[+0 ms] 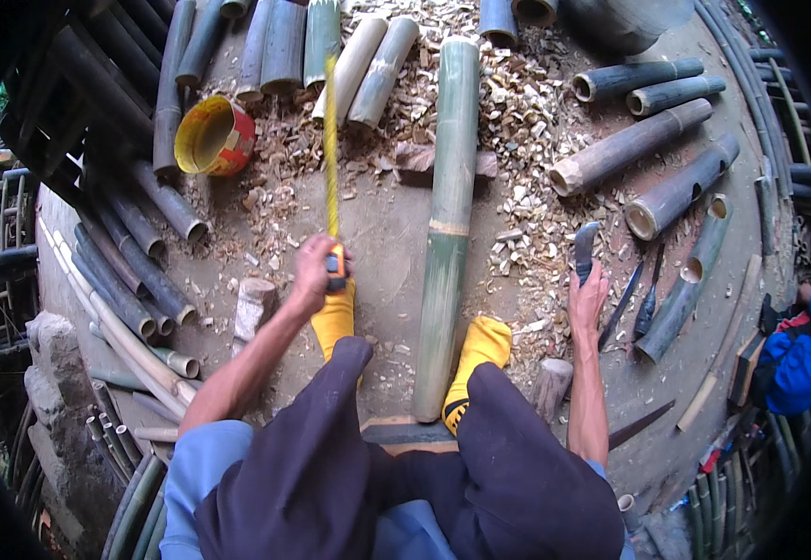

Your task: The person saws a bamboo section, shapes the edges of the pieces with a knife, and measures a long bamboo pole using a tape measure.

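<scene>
In my left hand [309, 273] is an orange and black tape measure [335, 269], closed in my fingers. Its yellow tape [331, 149] is drawn out away from me, its far end by the bamboo pieces at the back. My right hand [589, 299] is wrapped round the dark handle of a short, broad-bladed knife [585, 243], blade pointing away. Between my yellow-socked feet lies a long green bamboo pole [452, 252], its far part across a wooden block [415, 161]. Neither hand touches the pole.
Wood chips [527, 224] cover much of the ground. A red and yellow bucket [214, 136] lies tipped at the left. Cut bamboo lengths [634, 149] lie around both sides. Right of my right hand are a long dark blade [621, 305] and a saw-like blade [641, 425].
</scene>
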Demonstrator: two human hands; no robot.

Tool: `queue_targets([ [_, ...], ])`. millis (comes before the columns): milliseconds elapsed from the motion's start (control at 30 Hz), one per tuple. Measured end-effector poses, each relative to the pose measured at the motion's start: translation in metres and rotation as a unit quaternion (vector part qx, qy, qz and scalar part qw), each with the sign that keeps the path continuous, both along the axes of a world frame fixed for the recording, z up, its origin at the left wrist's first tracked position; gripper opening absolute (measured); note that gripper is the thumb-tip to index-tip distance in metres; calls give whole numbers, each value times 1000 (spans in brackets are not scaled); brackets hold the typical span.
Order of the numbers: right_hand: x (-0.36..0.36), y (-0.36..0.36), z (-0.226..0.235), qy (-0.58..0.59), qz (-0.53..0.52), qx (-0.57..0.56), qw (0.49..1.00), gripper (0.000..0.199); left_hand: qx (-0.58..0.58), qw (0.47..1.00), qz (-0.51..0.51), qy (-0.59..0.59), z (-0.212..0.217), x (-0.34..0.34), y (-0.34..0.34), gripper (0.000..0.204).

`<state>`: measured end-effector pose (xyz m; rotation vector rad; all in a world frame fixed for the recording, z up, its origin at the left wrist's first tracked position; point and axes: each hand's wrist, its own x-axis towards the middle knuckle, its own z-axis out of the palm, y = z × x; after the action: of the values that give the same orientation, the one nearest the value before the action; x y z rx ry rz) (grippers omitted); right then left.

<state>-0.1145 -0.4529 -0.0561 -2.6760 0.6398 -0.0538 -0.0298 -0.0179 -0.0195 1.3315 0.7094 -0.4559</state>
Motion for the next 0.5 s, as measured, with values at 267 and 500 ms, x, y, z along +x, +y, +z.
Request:
queue_targets([
  [267,0,-1,-1,8,-22,6,1000,41,258,966,15,-8,-28,13,80,26],
  [500,3,-2,-4,4,-11,8,1000,39,597,707,-145,-351,-29,62,55,34],
])
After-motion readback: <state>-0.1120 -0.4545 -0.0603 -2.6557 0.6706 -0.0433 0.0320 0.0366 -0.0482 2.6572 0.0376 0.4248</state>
